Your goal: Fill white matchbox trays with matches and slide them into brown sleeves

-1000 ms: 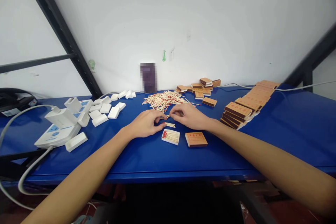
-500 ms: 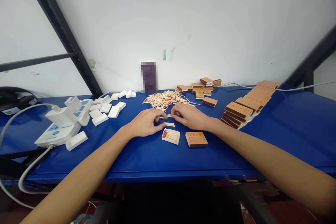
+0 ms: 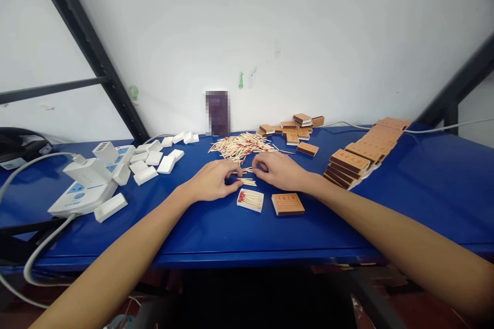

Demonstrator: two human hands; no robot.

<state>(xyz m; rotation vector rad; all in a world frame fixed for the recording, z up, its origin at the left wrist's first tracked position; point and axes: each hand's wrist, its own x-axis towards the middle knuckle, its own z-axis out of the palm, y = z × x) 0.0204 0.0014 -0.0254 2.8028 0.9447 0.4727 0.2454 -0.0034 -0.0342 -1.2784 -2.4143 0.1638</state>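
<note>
My left hand [image 3: 216, 180] rests on the table with thumb and forefinger apart. Its thumb is by the red heads of a small group of matches [image 3: 249, 182]. My right hand [image 3: 278, 171] has its fingers curled together close to the ends of a few more matches [image 3: 245, 170] between the hands; whether it grips any is hidden. Just in front lies a white matchbox tray [image 3: 250, 209] partly filled with matches, red heads to the left. To its right is a brown matchbox sleeve [image 3: 288, 203]. Behind my hands spreads a large heap of matches [image 3: 243, 145].
White matchbox trays [image 3: 154, 158] lie scattered at left beside a power strip [image 3: 83, 196] with chargers and cables. Brown matchboxes [image 3: 303, 126] are piled at the back, and rows of them [image 3: 349, 162] stand at right. A pixelated dark object [image 3: 218, 113] leans on the wall.
The small group of matches by my left thumb looks wider, with more sticks showing. Both hands have barely moved. The view has shifted slightly.
</note>
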